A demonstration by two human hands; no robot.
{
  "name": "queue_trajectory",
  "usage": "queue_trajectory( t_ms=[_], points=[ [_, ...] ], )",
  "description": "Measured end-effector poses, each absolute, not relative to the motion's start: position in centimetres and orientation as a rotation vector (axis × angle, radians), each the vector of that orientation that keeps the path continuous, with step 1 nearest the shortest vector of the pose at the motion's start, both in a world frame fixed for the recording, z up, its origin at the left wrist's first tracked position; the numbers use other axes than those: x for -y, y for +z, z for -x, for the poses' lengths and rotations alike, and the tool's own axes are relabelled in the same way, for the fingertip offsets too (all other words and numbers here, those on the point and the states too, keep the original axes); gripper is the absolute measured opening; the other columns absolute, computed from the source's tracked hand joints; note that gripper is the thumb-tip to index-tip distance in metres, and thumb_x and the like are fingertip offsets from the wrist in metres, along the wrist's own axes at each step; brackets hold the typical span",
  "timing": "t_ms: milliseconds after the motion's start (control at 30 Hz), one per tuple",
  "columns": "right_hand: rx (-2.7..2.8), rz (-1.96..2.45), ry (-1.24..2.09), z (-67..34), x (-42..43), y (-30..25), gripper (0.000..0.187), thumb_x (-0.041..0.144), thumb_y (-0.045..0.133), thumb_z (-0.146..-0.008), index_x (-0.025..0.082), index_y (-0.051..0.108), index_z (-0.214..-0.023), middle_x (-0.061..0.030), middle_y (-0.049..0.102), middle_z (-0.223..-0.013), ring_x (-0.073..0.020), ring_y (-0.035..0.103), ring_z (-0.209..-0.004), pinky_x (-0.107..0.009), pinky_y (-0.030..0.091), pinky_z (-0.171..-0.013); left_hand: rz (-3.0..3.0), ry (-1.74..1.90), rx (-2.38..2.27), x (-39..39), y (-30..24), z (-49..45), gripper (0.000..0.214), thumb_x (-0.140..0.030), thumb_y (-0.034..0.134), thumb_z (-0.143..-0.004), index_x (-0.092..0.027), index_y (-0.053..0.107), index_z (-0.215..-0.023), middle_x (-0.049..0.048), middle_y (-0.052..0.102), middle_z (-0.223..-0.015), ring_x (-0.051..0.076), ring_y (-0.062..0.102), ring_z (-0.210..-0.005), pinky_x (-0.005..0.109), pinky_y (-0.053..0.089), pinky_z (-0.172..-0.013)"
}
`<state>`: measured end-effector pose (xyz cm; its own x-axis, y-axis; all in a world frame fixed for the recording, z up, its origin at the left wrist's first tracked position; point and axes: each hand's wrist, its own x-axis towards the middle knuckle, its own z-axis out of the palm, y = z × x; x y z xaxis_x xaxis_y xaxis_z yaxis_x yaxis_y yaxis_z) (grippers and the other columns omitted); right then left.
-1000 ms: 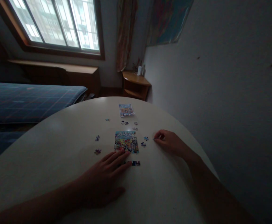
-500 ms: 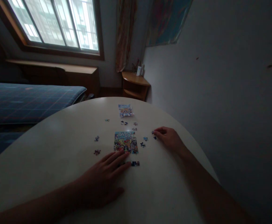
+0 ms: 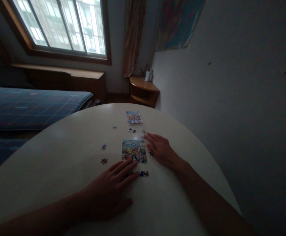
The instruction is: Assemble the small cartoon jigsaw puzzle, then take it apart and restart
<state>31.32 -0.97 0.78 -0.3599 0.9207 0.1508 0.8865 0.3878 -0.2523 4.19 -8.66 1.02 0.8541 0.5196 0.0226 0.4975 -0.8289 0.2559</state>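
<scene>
Right hand now at upper right of joined puzzle, shifted left from loose pieces at right half second ago; fingertips by far loose piece. Cannot tell whether fingers and thumb pinch anything. Puzzle lies flat mid-table. Left hand unmoved: palm down, thumb apart, fingertips on puzzle's near edge, short strip partly covered. Outward: printed sheet beyond puzzle, on white table, unchanged.

Single head-worn view; looks forward and down across table toward window.
</scene>
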Motion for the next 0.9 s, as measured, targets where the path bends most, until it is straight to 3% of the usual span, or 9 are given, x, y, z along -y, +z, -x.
queue_trajectory(
  t_ms=[167, 300, 433, 567, 900],
  points=[
    [2.432, 1.597, 0.062, -31.0, 0.9, 1.0, 0.042, 0.044, 0.037, -0.101, 0.028, 0.053, -0.136, -0.0055, 0.053, -0.144, -0.0258, 0.042, -0.135, -0.049, 0.026, -0.109, -2.794, 0.174, -0.759, 8.6, 0.7, -4.2, 0.067, -0.045, 0.053, -0.092, -0.024, 0.029, -0.151, 0.0086, 0.018, -0.161, 0.034, 0.021, -0.146, 0.055, 0.028, -0.116],
    [2.362, 1.659, -0.083, -32.4, 0.7, 1.7, 0.027, 0.032, 0.047, -0.099, 0.022, 0.068, -0.111, -0.0072, 0.070, -0.119, -0.0236, 0.059, -0.115, -0.043, 0.033, -0.100, -2.800, 0.167, -0.771, 8.5, 0.6, -4.1, 0.067, -0.046, 0.053, -0.093, -0.025, 0.029, -0.151, 0.0079, 0.017, -0.161, 0.035, 0.021, -0.146, 0.056, 0.028, -0.116],
    [2.326, 1.733, -0.127, -33.7, 0.7, 2.4, 0.018, 0.026, 0.056, -0.093, 0.020, 0.072, -0.089, -0.0062, 0.075, -0.096, -0.0235, 0.064, -0.099, -0.039, 0.039, -0.091, -2.793, 0.149, -0.770, 8.6, 0.9, -4.1, 0.065, -0.046, 0.052, -0.093, -0.024, 0.030, -0.151, 0.0088, 0.019, -0.161, 0.035, 0.022, -0.146, 0.056, 0.029, -0.115],
    [2.281, 1.785, 0.011, -34.5, 0.9, 2.7, 0.013, 0.023, 0.060, -0.089, 0.022, 0.073, -0.092, -0.0038, 0.075, -0.094, -0.0220, 0.065, -0.092, -0.036, 0.043, -0.086, -2.794, 0.133, -0.779, 8.6, 1.1, -4.1, 0.066, -0.046, 0.052, -0.093, -0.024, 0.030, -0.151, 0.0091, 0.019, -0.161, 0.035, 0.021, -0.146, 0.056, 0.030, -0.115],
    [2.227, 1.864, 0.378, -35.1, 2.7, 4.1, 0.025, 0.017, 0.062, -0.080, 0.019, 0.071, -0.103, -0.0060, 0.073, -0.094, -0.0191, 0.066, -0.085, -0.030, 0.046, -0.078, -2.769, 0.183, -0.760, 8.6, 1.1, -4.0, 0.065, -0.045, 0.052, -0.094, -0.025, 0.028, -0.151, 0.0074, 0.019, -0.161, 0.034, 0.022, -0.146, 0.055, 0.028, -0.116]
  ],
)
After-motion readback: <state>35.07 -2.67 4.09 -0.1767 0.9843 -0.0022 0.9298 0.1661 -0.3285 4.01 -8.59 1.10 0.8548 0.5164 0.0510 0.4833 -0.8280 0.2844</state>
